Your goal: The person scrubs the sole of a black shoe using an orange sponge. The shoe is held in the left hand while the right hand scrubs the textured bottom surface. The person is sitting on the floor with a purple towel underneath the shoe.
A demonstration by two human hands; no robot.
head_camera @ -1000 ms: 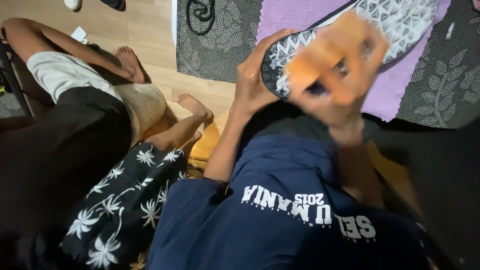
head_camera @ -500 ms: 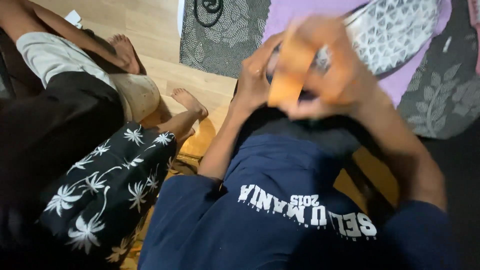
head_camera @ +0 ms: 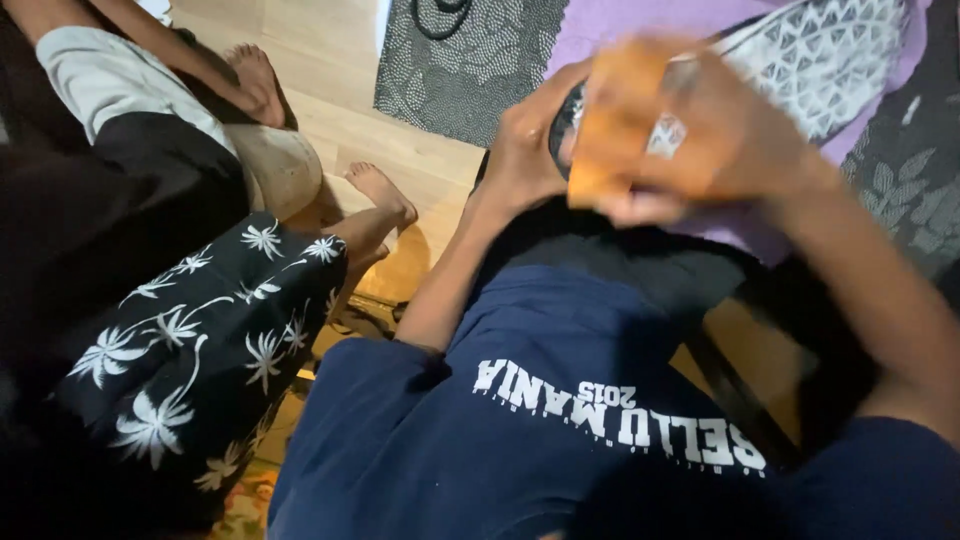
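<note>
shoe: [head_camera: 800,65] black w/ white triangle-pattern sole, held up mid-frame top, sole toward cam. Long axis runs diagonal, lower-left to upper-right; one end at left hand, other end points to top-right corner. Which end is toe: can't tell.
orange block: [head_camera: 615,130] blurred, pressed flat on sole nr lower-left end.
right hand: [head_camera: 720,140] fingers wrapped round orange block, motion blur.
left hand: [head_camera: 520,150] clamped on shoe's lower-left end, thumb side toward cam.
shirt: [head_camera: 540,430] navy, white print, wearer's own, below hands.
mat: [head_camera: 640,20] purple, under shoe; grey patterned rug [head_camera: 460,70] beside it.
other person: [head_camera: 200,310] left, black palm-print shorts, bare foot [head_camera: 380,190] on wood floor [head_camera: 330,70].
</note>
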